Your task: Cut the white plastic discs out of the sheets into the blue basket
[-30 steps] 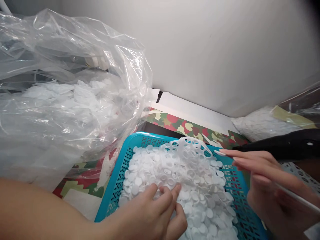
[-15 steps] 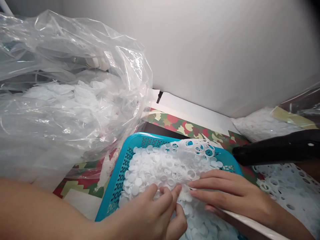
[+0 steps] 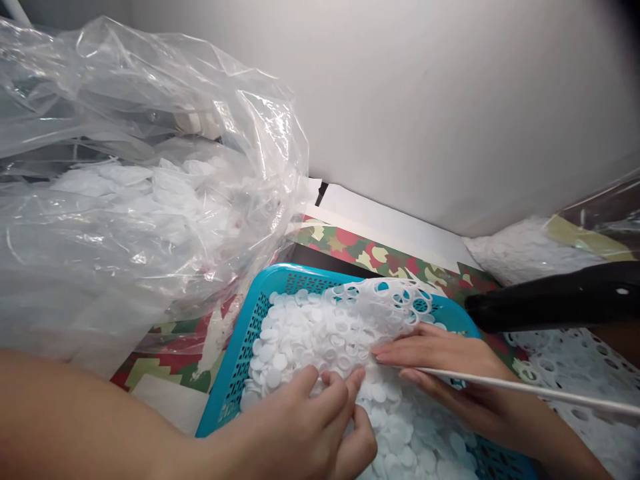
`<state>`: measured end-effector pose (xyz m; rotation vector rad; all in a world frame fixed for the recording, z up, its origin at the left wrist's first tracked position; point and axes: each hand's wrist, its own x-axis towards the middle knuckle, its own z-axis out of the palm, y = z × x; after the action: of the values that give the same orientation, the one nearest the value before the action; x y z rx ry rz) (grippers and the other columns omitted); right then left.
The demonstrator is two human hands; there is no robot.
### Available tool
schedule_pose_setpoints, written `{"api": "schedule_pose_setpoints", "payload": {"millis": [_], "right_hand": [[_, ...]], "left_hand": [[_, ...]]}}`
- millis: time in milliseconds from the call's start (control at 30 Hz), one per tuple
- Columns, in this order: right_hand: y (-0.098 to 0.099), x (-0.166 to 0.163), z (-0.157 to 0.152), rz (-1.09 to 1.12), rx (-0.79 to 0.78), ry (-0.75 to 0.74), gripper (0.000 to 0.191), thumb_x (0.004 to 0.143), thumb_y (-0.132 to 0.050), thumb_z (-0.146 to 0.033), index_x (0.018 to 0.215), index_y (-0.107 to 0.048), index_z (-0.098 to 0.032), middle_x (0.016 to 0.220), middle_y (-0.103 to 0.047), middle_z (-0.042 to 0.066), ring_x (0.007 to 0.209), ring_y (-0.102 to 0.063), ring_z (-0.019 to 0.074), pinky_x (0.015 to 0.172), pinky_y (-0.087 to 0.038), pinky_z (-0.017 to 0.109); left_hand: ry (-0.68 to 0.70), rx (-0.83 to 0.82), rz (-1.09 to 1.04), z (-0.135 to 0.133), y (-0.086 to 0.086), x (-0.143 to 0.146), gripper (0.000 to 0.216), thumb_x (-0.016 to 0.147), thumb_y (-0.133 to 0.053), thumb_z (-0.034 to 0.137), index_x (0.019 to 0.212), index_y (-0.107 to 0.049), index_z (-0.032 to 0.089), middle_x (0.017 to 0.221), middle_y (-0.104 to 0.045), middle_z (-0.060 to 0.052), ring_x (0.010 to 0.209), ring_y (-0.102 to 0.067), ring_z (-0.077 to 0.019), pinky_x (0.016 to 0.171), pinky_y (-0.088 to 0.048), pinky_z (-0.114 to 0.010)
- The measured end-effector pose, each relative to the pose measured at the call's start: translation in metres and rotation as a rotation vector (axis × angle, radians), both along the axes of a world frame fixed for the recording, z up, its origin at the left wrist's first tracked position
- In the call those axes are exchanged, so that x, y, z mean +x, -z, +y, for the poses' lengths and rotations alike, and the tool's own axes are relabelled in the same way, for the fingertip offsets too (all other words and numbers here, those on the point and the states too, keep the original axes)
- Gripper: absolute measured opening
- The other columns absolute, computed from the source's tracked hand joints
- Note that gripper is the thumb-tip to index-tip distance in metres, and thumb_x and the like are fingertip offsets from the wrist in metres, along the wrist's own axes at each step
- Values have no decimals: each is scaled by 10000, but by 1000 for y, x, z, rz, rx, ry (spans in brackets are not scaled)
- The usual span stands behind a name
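Observation:
A blue plastic basket (image 3: 245, 347) holds a heap of small white round discs (image 3: 300, 333). Over the heap lies a white punched sheet (image 3: 385, 300) full of round holes. My left hand (image 3: 310, 433) rests on the discs at the near side, fingers curled and pinching the sheet's edge. My right hand (image 3: 445, 373) lies flat on the heap just right of it, fingers stretched leftward onto the sheet. A thin white rod (image 3: 525, 390) runs across the back of my right hand toward the right edge.
A big clear plastic bag (image 3: 140, 187) of white scraps fills the left. A black handle (image 3: 555, 303) juts in from the right. More punched sheet (image 3: 575, 363) and a bag of white pieces (image 3: 525, 250) lie right. A camouflage-patterned cloth (image 3: 370, 257) covers the surface under a grey wall.
My right hand swung down from above the basket's right rim onto the discs, then slid slightly right and back. The punched sheet flattened. My left hand stayed put.

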<state>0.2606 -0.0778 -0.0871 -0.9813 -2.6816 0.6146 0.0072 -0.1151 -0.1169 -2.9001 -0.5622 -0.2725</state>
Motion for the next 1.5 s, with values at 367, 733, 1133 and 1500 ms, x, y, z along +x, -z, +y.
{"api": "schedule_pose_setpoints", "payload": {"millis": [367, 733, 1133, 1500], "right_hand": [[-6, -14, -15, -178, 347, -176, 351, 993, -333, -196, 1182, -621, -138, 1199, -649, 112, 1075, -605, 213, 859, -563, 360], [-3, -16, -12, -143, 378, -152, 323, 979, -356, -153, 1168, -613, -108, 1173, -650, 141, 1069, -590, 220, 843, -559, 355], [3, -7, -10, 28, 270, 26, 299, 971, -389, -179, 1169, -613, -184, 1131, -678, 83, 1011, -628, 154, 875, -529, 266], [2, -6, -6, 173, -172, 195, 249, 917, -511, -166, 1118, -630, -250, 1053, -702, 17, 998, -650, 164, 852, -533, 268]], "left_hand": [[-4, 9, -27, 2, 1, 1, 237, 854, -529, 261, 1063, -603, 176, 1217, -631, -118, 956, -591, -218, 716, -430, -331], [-20, -2, 15, 1, 0, 1, 290, 877, -499, 345, 1086, -593, 167, 1234, -621, -132, 988, -587, -234, 707, -431, -341], [50, 35, -33, 4, 3, 1, 296, 868, -484, 345, 1078, -582, 161, 1200, -640, -148, 928, -610, -231, 641, -422, -329], [-80, -195, 27, 13, -17, 2, 605, 867, -510, 513, 1311, -476, 102, 1260, -587, -107, 990, -567, -214, 766, -436, -323]]}}
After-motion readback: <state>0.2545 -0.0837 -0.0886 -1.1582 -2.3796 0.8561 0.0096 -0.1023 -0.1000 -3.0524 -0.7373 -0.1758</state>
